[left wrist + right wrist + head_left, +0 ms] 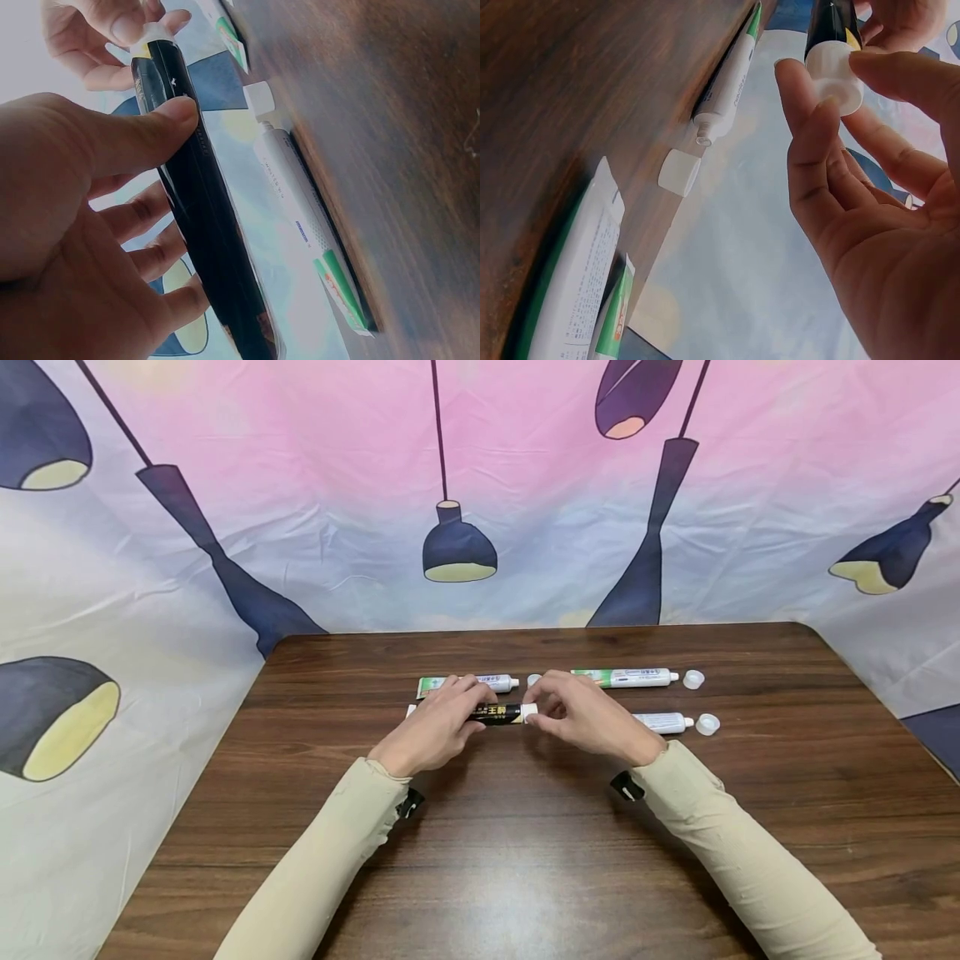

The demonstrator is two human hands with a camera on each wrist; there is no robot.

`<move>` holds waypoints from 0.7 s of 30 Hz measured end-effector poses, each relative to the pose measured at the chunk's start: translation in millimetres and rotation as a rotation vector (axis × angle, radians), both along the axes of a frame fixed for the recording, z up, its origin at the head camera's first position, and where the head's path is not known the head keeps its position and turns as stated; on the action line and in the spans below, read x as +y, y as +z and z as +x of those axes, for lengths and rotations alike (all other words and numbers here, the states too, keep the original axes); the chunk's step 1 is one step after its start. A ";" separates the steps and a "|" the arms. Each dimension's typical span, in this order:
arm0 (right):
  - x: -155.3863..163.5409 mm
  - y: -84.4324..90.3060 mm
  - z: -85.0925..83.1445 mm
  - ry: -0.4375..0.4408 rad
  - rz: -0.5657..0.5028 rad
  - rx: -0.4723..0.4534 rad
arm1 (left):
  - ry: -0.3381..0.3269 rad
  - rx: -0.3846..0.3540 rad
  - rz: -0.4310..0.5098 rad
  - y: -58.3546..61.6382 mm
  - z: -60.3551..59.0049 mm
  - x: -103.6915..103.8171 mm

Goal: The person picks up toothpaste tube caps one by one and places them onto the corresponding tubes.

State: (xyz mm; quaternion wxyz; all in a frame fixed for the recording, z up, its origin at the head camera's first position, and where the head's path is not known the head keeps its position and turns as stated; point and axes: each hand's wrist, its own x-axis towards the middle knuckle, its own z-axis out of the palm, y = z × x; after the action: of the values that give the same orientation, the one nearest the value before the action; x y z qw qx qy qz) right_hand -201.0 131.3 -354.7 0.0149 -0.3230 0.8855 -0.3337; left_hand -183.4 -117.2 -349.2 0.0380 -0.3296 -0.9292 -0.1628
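Note:
My left hand (pixel 438 727) grips a black toothpaste tube (pixel 501 714) with gold lettering, held lengthwise over the table. In the left wrist view the thumb presses along the side of the black tube (pixel 202 202) and the other fingers are behind it. At the tube's right end, my right hand (pixel 583 712) pinches its white cap (pixel 529 711) between thumb and fingers. From the right wrist, the cap (pixel 835 79) shows its round end, sitting on the tube.
Behind the left hand lies a green-and-white tube (pixel 495 682), a loose cap (pixel 533 680) off its nozzle. Farther right are another uncapped tube (pixel 637 677) with a cap (pixel 693 680), and a nearer tube (pixel 664 722), partly behind the right hand, beside its cap (pixel 707 724). A printed cloth (pixel 360 527) hangs behind the wooden table (pixel 487 860).

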 end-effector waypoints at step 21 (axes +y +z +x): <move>-1.9 -2.7 -1.1 0.015 -0.028 -0.072 | 0.000 0.017 -0.010 0.9 1.0 -1.2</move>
State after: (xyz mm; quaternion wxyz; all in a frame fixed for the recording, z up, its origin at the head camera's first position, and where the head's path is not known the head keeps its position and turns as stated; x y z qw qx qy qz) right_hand -202.1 129.4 -357.5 0.0450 -0.3177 0.8771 -0.3574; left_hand -182.4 -118.4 -348.3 0.0443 -0.3309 -0.9297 -0.1555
